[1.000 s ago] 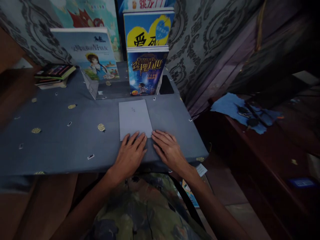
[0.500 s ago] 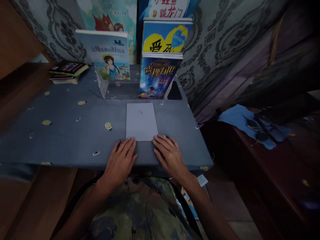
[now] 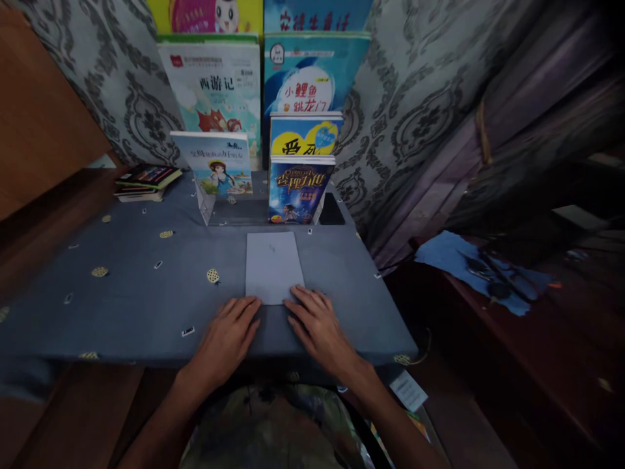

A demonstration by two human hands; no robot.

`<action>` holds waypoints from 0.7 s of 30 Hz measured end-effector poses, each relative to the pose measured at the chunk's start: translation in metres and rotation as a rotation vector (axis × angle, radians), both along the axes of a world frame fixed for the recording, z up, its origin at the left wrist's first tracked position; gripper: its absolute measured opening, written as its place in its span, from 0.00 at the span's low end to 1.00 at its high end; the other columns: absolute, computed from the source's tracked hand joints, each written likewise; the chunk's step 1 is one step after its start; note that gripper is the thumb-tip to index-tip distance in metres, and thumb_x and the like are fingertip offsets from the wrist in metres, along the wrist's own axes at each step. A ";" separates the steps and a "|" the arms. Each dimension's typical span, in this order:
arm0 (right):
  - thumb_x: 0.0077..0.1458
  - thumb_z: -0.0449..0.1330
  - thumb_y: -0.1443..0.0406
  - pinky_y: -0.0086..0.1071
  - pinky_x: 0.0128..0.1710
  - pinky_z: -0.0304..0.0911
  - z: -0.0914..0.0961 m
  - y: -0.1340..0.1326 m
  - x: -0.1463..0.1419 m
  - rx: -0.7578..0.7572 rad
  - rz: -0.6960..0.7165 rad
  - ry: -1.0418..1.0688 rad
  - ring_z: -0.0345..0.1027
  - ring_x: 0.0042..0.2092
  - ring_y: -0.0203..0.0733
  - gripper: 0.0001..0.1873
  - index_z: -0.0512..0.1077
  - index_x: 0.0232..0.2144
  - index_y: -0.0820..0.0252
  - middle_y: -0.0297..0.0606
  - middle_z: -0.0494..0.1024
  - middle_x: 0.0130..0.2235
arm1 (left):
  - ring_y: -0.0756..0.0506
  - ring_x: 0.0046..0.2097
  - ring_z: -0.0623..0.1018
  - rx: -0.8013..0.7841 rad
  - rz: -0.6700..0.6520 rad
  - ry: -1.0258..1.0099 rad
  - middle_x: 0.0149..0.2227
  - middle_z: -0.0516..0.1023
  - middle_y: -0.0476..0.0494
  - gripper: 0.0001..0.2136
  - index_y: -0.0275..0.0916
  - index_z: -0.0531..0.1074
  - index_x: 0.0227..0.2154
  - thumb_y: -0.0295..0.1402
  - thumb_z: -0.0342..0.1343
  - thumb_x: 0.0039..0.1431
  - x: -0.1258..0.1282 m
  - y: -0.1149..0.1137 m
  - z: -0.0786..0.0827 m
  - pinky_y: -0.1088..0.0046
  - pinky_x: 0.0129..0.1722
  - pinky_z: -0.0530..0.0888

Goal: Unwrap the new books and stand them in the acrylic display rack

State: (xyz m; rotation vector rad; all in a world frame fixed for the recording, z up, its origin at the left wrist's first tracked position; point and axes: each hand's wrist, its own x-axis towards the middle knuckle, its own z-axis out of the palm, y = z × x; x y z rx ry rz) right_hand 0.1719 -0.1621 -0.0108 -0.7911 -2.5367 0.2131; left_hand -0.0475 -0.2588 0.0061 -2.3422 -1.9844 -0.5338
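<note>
A pale grey sheet of paper (image 3: 272, 266) lies flat on the blue-grey tablecloth (image 3: 137, 293), in front of me. My left hand (image 3: 224, 337) rests flat on the cloth just below the sheet's near left corner, fingers stretched out. My right hand (image 3: 315, 326) lies flat too, fingers spread, with its fingertips on the sheet's near right corner. Neither hand holds anything.
Several picture books (image 3: 300, 189) stand upright at the back against a patterned curtain (image 3: 405, 117). A stack of small books (image 3: 146, 181) lies at the back left, a dark phone (image 3: 332, 210) beside the standing books. A dark wooden bench with a blue cloth (image 3: 469, 264) is on the right.
The view has tilted up, showing more books at the back. My left hand has slid off the sheet's near edge to the cloth; my right hand stays at the near right corner.
</note>
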 end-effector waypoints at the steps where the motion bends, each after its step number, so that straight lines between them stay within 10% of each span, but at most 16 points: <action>1: 0.67 0.51 0.65 0.57 0.59 0.64 0.001 0.001 -0.001 0.001 0.002 -0.012 0.64 0.63 0.56 0.18 0.73 0.54 0.59 0.53 0.72 0.60 | 0.41 0.57 0.76 -0.010 -0.020 0.021 0.58 0.75 0.37 0.18 0.39 0.68 0.59 0.30 0.44 0.70 -0.006 0.004 0.002 0.59 0.57 0.74; 7: 0.67 0.54 0.61 0.56 0.60 0.63 0.011 0.029 -0.006 -0.041 0.012 -0.045 0.61 0.66 0.55 0.20 0.71 0.58 0.57 0.52 0.69 0.64 | 0.39 0.68 0.64 -0.070 -0.193 0.361 0.65 0.68 0.40 0.28 0.48 0.63 0.64 0.19 0.46 0.62 -0.049 0.050 0.010 0.53 0.62 0.66; 14: 0.68 0.54 0.60 0.53 0.62 0.61 0.021 0.124 -0.038 -0.090 0.047 -0.084 0.61 0.66 0.53 0.21 0.70 0.59 0.59 0.52 0.69 0.64 | 0.39 0.63 0.71 0.017 -0.522 0.563 0.59 0.74 0.41 0.27 0.54 0.64 0.61 0.21 0.52 0.62 -0.068 0.121 0.023 0.56 0.59 0.69; 21: 0.67 0.54 0.61 0.53 0.64 0.56 -0.004 0.162 -0.057 -0.084 -0.021 -0.069 0.61 0.66 0.50 0.22 0.69 0.60 0.61 0.52 0.69 0.64 | 0.42 0.61 0.74 0.052 -0.605 0.549 0.60 0.74 0.40 0.25 0.52 0.63 0.61 0.22 0.51 0.64 -0.064 0.137 0.025 0.64 0.56 0.70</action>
